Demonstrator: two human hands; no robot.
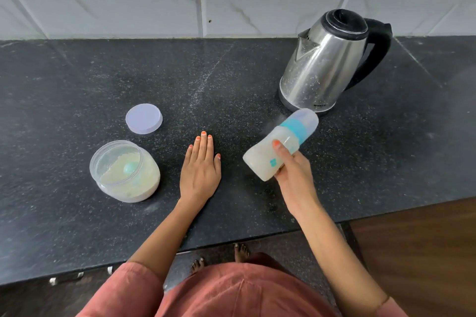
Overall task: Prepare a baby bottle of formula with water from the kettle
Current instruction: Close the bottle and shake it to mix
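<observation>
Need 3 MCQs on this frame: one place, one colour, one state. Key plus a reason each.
1. Where is the loose lid relative to the formula jar?
A. Screwed onto it
B. On the counter, beyond it toward the wall
C. On the floor

2. What colour is the collar of the baby bottle in the right hand?
A. Red
B. Black
C. Teal

3. What is the left hand doing?
A. Lying flat on the counter, holding nothing
B. Clenched in a fist
C. Pinching a spoon

Key:
1 B: the lid lies apart from the open jar, on its wall side.
2 C: a teal band rings the bottle's neck.
3 A: its fingers are straight, palm down on the stone.
</observation>
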